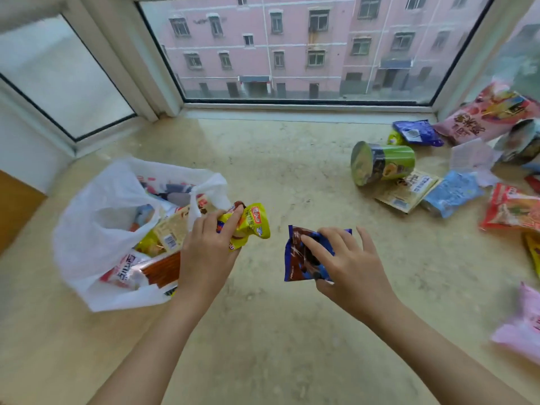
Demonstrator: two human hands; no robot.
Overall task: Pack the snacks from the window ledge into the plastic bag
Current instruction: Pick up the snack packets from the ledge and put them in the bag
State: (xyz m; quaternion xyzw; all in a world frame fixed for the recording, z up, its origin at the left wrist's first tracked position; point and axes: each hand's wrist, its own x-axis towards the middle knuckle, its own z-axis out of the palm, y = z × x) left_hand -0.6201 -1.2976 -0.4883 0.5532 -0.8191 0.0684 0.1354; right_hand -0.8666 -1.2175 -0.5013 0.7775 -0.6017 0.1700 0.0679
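A white plastic bag (96,229) lies open on the left of the stone window ledge (277,171), with several snack packs inside. My left hand (204,252) grips a yellow snack packet (251,223) just right of the bag's mouth. My right hand (347,267) holds a dark blue snack packet (301,258) between thumb and fingers, in the middle of the ledge. More snacks lie at the right: a green cup (382,163) on its side, a light blue packet (451,194), a red packet (511,213) and a pink bag (482,118).
Window panes and white frames (163,92) close off the ledge at the back and sides. A pink packet (523,325) sits at the right edge. A paper slip (473,159) lies among the snacks. A wooden surface (14,206) shows at far left.
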